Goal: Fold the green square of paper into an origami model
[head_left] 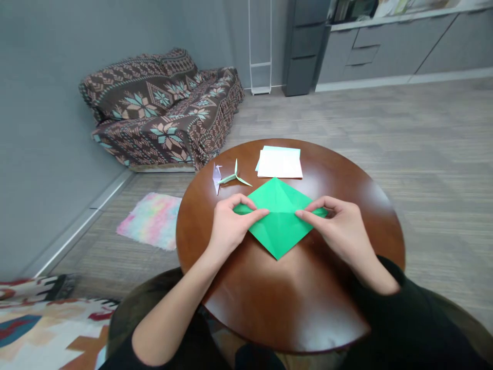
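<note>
A green square of paper [278,231], turned corner-on with crease lines through it, is held over the round brown table. My left hand [235,218] pinches its left corner between thumb and fingers. At the right corner, my right hand [337,222] grips it the same way, thumb on top. Just beyond the green paper lies a small stack of white and pale blue sheets [280,163]. To the left of that stack are a light green folded paper piece [235,177] with thin pointed arms and a small lilac folded paper figure [216,179].
The round table [285,308] has a glossy wooden top. Behind it on the left stands a couch [165,108] under a patterned cover. A pastel fluffy rug [150,221] lies on the floor. Grey cabinets [404,46] line the far wall.
</note>
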The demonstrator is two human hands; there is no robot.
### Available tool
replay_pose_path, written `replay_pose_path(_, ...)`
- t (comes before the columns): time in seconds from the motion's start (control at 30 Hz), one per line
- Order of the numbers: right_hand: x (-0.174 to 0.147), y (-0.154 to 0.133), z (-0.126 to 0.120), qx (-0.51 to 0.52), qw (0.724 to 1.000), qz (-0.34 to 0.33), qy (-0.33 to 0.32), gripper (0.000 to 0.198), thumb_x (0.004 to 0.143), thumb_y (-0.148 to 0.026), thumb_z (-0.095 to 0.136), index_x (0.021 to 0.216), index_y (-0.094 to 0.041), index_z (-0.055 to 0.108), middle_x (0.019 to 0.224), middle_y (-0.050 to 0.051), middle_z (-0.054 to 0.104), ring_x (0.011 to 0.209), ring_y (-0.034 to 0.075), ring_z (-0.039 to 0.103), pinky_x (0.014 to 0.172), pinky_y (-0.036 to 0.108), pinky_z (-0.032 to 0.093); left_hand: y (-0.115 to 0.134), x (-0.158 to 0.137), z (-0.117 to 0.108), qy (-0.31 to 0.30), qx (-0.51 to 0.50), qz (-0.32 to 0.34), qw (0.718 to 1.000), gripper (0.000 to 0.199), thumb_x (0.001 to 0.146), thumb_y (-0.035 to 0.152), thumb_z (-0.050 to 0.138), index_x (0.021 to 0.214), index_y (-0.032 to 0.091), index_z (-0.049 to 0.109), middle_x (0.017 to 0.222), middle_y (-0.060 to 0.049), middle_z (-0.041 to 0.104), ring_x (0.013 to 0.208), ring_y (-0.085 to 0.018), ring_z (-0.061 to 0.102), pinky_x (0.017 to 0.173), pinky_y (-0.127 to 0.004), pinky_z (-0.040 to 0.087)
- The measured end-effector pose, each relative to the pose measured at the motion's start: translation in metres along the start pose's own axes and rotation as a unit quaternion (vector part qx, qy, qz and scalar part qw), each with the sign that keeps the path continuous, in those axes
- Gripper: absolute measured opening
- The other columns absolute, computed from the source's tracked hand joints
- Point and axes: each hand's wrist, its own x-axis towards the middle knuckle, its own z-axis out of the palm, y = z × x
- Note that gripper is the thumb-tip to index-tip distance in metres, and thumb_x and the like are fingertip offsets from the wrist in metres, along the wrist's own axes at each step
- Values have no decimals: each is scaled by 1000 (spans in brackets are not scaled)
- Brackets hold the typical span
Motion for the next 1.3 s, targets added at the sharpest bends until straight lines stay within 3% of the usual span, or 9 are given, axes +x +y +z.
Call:
replay_pose_path(0.17, -1, 4, 3, 1, 999, -38, 12, 30, 72, -42, 86, 78, -20, 67, 62, -4, 57, 52, 12, 44, 49, 27, 35, 3, -1, 2, 18, 29, 5, 999, 34, 67, 40, 90, 71, 18, 63, 72, 3, 63, 72, -16, 57, 69, -27, 40)
replay_pose_path(0.4, -6, 5, 13, 31, 996, -89, 8, 22, 77, -26, 78, 93, -22, 63, 76, -1, 63, 63, 16, 59, 60, 31, 50, 2, -5, 6, 51, 81, 99, 990, 24, 74, 31, 86, 80, 20, 66, 85, 2, 71, 83, -19, 65, 81, -30, 47)
replay_pose_path(0.57, -12, 2, 15, 72, 988, -133, 35, 33, 80, -19, 75, 110, -24, 61, 82, -2, 62, 68, 16, 62, 60, 28, 55, 0, -3, 7, 61, 102, 127, 985, 21, 76, 24, 83, 90, 21, 67, 96, 0, 76, 93, -23, 71, 88, -34, 51)
replay_pose_path(0.73, -17, -1, 19, 70, 982, -167, 59, 20, 83, -19, 76, 98, -24, 63, 83, -2, 62, 71, 15, 64, 67, 27, 58, -1, 0, 6, 77, 126, 130, 980, 37, 75, 20, 82, 109, 22, 67, 107, -3, 77, 103, -26, 73, 93, -39, 54)
replay_pose_path(0.93, -24, -5, 22, 61, 985, -159, 11, 15, 87, -22, 73, 82, -22, 59, 78, -2, 58, 62, 12, 61, 53, 24, 52, 4, -4, 7, 36, 68, 127, 989, 45, 76, 17, 81, 118, 22, 65, 111, -4, 77, 104, -25, 73, 93, -37, 56)
replay_pose_path(1.13, -18, -2, 16, 2, 982, -187, 30, 16, 89, -23, 70, 81, -22, 57, 77, -1, 60, 58, 13, 60, 51, 27, 51, 15, -11, 5, -64, -60, 105, 991, 45, 84, 30, 78, 125, 18, 65, 121, -9, 75, 109, -27, 72, 89, -35, 59)
replay_pose_path(1.3, -15, 0, 16, -12, 979, -201, 29, 16, 92, -26, 68, 82, -22, 57, 79, 1, 62, 59, 15, 61, 51, 28, 53, 7, -10, 6, -99, -67, 100, 988, 48, 90, 30, 71, 136, 18, 62, 131, -9, 72, 116, -27, 69, 100, -37, 55)
